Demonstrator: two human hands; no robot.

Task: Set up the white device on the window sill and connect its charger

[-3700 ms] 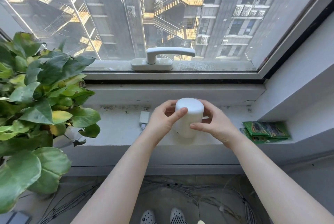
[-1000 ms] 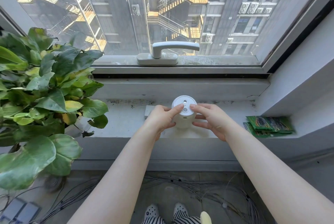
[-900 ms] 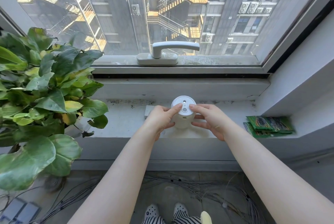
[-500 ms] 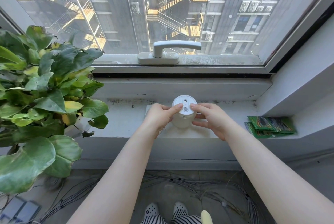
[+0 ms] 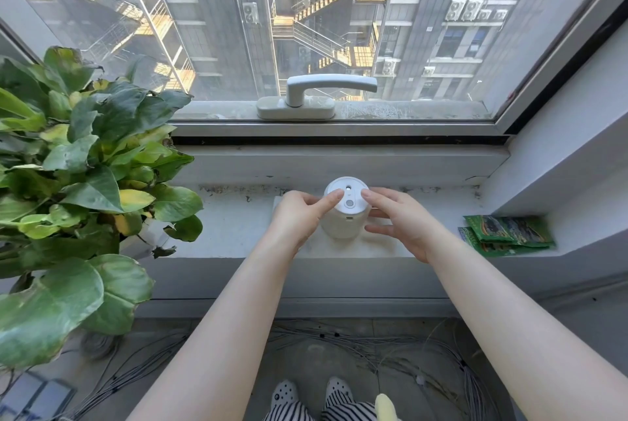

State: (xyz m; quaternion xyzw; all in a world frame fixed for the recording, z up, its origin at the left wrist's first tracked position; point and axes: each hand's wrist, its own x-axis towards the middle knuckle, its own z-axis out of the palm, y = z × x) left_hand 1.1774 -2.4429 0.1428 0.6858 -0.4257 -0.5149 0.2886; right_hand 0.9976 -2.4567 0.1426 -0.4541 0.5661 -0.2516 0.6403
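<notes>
The white device (image 5: 346,208) stands upright on the window sill (image 5: 238,227), below the window handle (image 5: 319,94). The left hand (image 5: 299,217) and right hand (image 5: 397,220) cup its sides with loosely curled fingers, index fingertips resting on its top. Green packets (image 5: 506,235) lie to the right, a leafy plant (image 5: 78,183) to the left.

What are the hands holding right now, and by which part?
Both hands hold the white device, which stands upright on the window sill. The left hand and right hand grip its opposite sides, index fingertips on the top rim.
</notes>
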